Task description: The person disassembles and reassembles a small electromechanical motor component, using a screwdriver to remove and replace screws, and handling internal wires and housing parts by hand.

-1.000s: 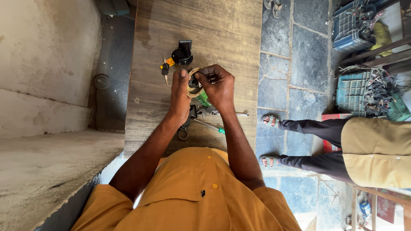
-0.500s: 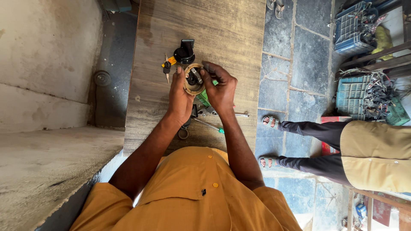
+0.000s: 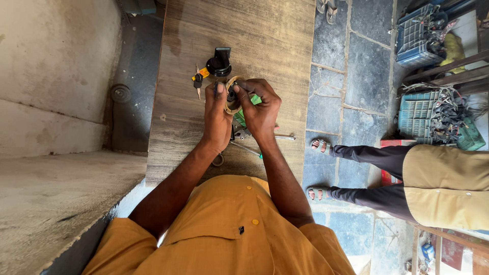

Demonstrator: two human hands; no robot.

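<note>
Both my hands are raised over a wooden tabletop [image 3: 265,40] and hold a small round part with a tan ring [image 3: 232,97] between them. My left hand [image 3: 216,117] grips its left side, thumb up. My right hand [image 3: 260,109] pinches the top of it with fingertips. A black lock-like part [image 3: 220,62] with keys and a yellow tag [image 3: 199,77] lies just beyond my hands. Under my hands lie a green-handled screwdriver [image 3: 247,118] and metal tools [image 3: 282,136], partly hidden.
Another person in black trousers and sandals [image 3: 356,155] stands at the table's right side on a stone floor. Plastic crates with wires and parts [image 3: 428,114] stand further right. A concrete wall [image 3: 56,76] runs along the left.
My hands have turned the ringed part slightly and my right fingers have shifted onto its top. The person beside the table has stayed put.
</note>
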